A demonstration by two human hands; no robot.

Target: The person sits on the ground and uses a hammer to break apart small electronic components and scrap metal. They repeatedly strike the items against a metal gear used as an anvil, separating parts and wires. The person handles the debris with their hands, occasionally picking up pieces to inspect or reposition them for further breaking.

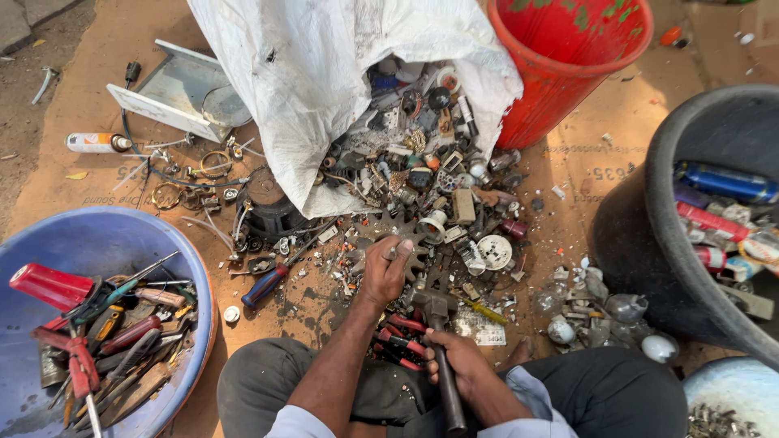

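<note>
At the bottom centre of the frame the person sits on the ground with the right hand (458, 361) wrapped tight around the dark handle of a hammer (438, 324), whose head rests low just below a toothed gear (406, 243). The left hand (383, 272), a little higher, has its fingers pressed down on that gear, pinning it to the brown board floor (592, 162). Red-handled pliers (398, 341) lie between the forearms. It looks to me like the steadying stage before a blow, and a strike would call for the fingers well clear of the hammer's path. To the lower left sits a blue basin (49, 243) of screwdrivers; further up, scrap spills from a white sack (300, 73), with a red bucket (560, 81) upper right and a black tub (690, 162) at the right edge.
</note>
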